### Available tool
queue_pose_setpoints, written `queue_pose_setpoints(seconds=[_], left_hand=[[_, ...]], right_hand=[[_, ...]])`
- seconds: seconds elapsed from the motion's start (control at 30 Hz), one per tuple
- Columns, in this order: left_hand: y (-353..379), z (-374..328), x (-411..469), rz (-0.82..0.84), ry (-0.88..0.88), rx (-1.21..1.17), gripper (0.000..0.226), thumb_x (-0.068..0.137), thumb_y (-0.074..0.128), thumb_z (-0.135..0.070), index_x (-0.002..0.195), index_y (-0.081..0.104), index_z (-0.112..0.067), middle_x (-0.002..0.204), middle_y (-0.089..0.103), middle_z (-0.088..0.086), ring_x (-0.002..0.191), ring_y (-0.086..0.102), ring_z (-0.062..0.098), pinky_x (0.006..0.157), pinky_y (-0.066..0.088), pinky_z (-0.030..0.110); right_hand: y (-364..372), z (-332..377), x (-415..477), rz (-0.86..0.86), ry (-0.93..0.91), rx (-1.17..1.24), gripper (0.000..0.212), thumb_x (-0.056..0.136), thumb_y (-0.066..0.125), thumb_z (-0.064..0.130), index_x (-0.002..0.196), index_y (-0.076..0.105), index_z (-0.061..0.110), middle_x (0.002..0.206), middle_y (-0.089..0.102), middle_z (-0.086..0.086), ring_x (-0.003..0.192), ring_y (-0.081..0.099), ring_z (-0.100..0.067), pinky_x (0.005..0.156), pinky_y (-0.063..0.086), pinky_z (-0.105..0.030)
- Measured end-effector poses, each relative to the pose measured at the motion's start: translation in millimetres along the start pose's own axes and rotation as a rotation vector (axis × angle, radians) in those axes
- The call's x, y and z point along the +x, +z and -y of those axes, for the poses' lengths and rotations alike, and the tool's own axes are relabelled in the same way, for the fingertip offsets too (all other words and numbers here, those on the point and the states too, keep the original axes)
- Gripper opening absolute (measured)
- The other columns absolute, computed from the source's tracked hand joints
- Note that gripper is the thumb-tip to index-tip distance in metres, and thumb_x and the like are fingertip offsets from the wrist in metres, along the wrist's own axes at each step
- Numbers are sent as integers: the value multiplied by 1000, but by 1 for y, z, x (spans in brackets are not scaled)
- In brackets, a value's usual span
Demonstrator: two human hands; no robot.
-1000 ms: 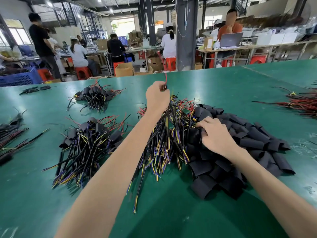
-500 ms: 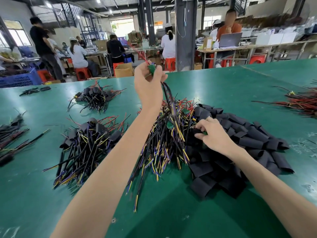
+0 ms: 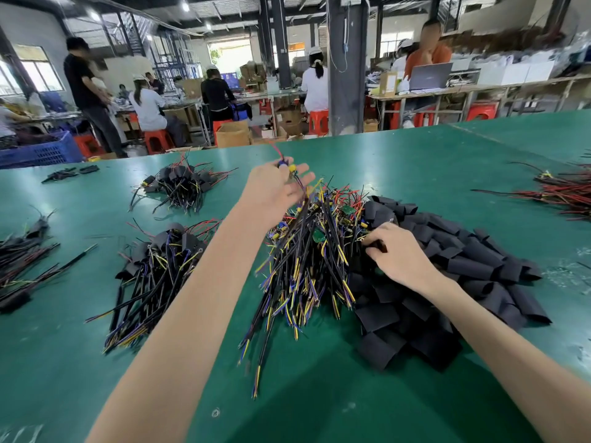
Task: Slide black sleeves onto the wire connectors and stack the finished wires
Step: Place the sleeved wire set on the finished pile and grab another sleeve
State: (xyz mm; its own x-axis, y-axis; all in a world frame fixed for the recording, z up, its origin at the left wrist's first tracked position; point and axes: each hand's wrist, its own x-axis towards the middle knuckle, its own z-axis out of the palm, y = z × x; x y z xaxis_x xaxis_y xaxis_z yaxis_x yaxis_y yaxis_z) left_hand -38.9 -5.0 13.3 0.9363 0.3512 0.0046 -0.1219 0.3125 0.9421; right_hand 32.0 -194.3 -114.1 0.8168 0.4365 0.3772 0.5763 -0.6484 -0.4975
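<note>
Above the far edge of the heap of loose wires (image 3: 307, 266), the left hand (image 3: 275, 193) is lifted off the counter (image 3: 319, 394) with one wire (image 3: 285, 165) at its fingers (image 3: 302, 179). Thumb and forefinger seem to pinch it just below the small blue and yellow parts at its connector end, and the other fingers fan out loosely. Blur leaves the exact hold uncertain. A thin purple lead trails down from those fingers into the heap.

Just beside the heap, the right hand (image 3: 399, 255) rests on the black sleeves (image 3: 473, 260), with its fingers curled down into them. Whether they have a sleeve pinched I cannot tell. Well to the left of both hands lies a stack of finished wires (image 3: 160, 260).

The wire looks light and floppy and is likely to snag on its neighbours. It is best held close behind the connector, where it seems stiffest, and drawn out gently, since the small parts are probably fragile. The sleeves look like soft, flattened tubes. One should be taken by its open end and squeezed round so the connector can enter.
</note>
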Motion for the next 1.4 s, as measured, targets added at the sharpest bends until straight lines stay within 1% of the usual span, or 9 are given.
queue_pose_setpoints(seconds=[0.2,0.33,0.43,0.63,0.8,1.1,1.2,1.3,1.4], left_hand=[[-5,24,0,73,40,-30,6,104,32,-10,106,38,-11,118,58,14,84,63,25,66,51,33],[1,29,-1,51,53,14,12,103,36,-12,115,35,-12,115,58,12,79,61,22,66,48,31],[3,29,-2,40,56,38,11,103,37,-13,114,36,-12,113,58,11,81,61,21,65,47,31],[-17,13,3,-141,209,-112,10,103,37,-12,112,40,-8,89,62,7,67,62,19,67,52,34],[-43,-6,7,-274,215,-454,19,102,30,-5,87,42,-9,79,56,14,43,52,13,46,51,24],[-55,15,-4,-121,-16,-185,26,100,29,-8,79,45,-10,76,48,2,36,34,5,33,24,14],[-61,21,-7,-84,-20,-163,24,100,32,-7,79,45,-9,76,45,1,37,33,4,34,23,13],[-65,22,-9,-97,-15,-167,16,100,36,-5,88,46,-5,77,46,3,40,34,5,35,25,13],[-70,21,-12,-167,1,-146,10,99,38,-3,108,43,-7,73,49,7,42,38,8,34,29,15]], right_hand=[[-16,27,-6,-400,-184,178,25,83,59,-3,104,63,11,92,61,-1,78,54,-11,75,37,-8],[-16,56,-7,-245,-480,92,45,86,55,-3,126,55,18,90,54,0,79,48,-11,77,36,-12],[-6,68,-1,-147,-572,-22,32,87,57,-1,115,63,11,93,57,-6,87,56,-20,83,45,-29],[-6,55,8,-193,-510,-63,18,85,58,-5,98,67,4,92,61,-10,85,61,-28,82,46,-31],[-11,48,21,-245,-409,20,22,81,58,-12,95,69,0,90,65,-12,84,62,-29,81,41,-25],[-29,69,44,-535,-247,271,20,80,56,-14,87,70,-1,82,69,-17,70,59,-19,64,33,-3],[-32,74,52,-643,-292,270,15,86,54,-9,91,68,-5,86,65,-21,74,58,-22,66,36,-9],[-30,71,58,-482,-326,219,21,89,50,-3,101,68,-4,95,62,-21,86,55,-26,75,38,-11],[-20,61,54,-228,-590,-124,22,80,59,-10,97,70,-2,91,64,-18,85,61,-31,79,50,-36]])
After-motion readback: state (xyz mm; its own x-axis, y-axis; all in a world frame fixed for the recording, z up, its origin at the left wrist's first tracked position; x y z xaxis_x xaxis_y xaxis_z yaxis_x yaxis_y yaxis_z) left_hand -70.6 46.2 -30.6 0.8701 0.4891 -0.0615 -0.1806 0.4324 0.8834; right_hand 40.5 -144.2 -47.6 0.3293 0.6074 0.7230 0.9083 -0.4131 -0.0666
